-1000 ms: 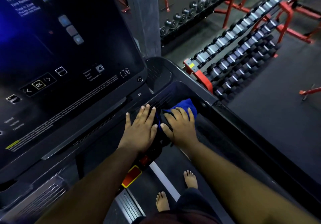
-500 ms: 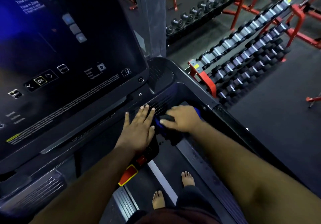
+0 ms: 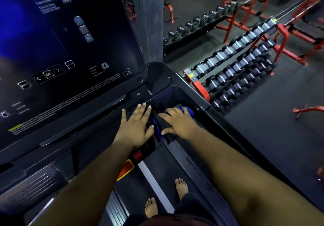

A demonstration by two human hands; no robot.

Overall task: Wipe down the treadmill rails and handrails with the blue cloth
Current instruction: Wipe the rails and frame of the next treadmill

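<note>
Two hands on black treadmill console ledge [image 3: 164, 101]: left hand [image 3: 135, 128] flat, grip released; right hand [image 3: 178, 122] pressing crumpled blue cloth [image 3: 188, 111], fingers extended.

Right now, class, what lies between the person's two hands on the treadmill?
In the head view, a strip of the blue cloth shows between the left hand and the right hand.

Bare forearms, bare feet, dark shorts

Blue cloth [image 3: 188, 112] mostly under right hand [image 3: 178, 122], seemingly.
</note>
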